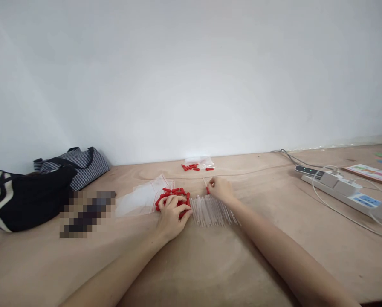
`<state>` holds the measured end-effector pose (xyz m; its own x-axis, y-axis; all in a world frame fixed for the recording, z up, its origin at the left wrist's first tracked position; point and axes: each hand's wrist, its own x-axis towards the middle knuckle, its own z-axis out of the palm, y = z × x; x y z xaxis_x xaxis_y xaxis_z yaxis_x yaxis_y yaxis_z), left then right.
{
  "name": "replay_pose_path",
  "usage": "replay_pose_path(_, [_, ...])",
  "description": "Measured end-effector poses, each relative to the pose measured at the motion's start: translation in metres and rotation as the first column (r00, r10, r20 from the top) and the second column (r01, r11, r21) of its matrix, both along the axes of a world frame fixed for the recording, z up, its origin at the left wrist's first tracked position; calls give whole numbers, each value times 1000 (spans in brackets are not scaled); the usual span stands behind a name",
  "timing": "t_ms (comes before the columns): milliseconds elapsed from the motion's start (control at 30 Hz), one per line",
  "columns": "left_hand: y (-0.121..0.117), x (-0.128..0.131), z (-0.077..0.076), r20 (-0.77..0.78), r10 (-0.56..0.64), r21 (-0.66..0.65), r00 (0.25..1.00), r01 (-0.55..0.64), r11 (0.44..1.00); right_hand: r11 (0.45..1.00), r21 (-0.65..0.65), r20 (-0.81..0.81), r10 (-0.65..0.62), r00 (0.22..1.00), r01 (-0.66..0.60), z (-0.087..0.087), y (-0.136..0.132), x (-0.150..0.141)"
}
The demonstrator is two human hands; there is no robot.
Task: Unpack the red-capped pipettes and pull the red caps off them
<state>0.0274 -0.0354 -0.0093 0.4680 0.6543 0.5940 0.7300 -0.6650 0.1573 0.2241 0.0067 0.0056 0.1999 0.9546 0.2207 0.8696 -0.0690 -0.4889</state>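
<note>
My left hand rests at the near edge of a heap of red rubber dropper bulbs, its fingers curled round a red bulb beside the thumb. Beyond the row of tubes, my right hand pinches a dropper whose red bulb shows at the fingertips. Its thin clear tube points away from me. Many clear thin tubes lie side by side, right of the heap and under my right wrist. My left fingers cover part of the heap.
Clear plastic bags lie left of the bulbs. Several assembled droppers lie by another bag near the wall. A power strip with cables stands at right, a colourful board behind it. Black and striped bags sit at left.
</note>
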Motion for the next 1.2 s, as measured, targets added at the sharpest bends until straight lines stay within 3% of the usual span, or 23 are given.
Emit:
replay_pose_path(100, [-1, 3, 0, 6, -23, -8, 1000, 23, 1000, 991, -79, -69, -118, 991, 113, -3, 11, 40])
replay_pose_path(233, [-2, 7, -3, -1, -59, -19, 998, 59, 998, 970, -203, -142, -164, 976, 133, -11, 18, 71])
replay_pose_path(433, [-3, 7, -4, 30, -64, 11, 997, 64, 998, 954, -288, -206, -149, 967, 85, -18, 29, 58])
replay_pose_path(700, [-3, 5, -4, 51, -47, 39, 998, 45, 998, 958, -283, -313, -145, 939, 53, -17, 38, 38])
replay_pose_path(867, [-4, 4, -4, 54, -58, 60, 997, 55, 997, 991, -131, -480, -83, 873, 22, -7, 27, 55])
replay_pose_path(1067, [-3, 12, -3, 105, -77, 95, 992, 67, 993, 985, 166, -652, 143, 745, -44, 5, -19, 72])
replay_pose_path(1133, [-2, 20, -1, 107, -77, 107, 991, 65, 992, 971, 206, -711, 236, 663, -124, 3, -34, 65])
replay_pose_path(1200, [-2, 28, 2, 107, -75, 114, 991, 63, 992, 937, 251, -797, 342, 498, -241, -2, -45, 52])
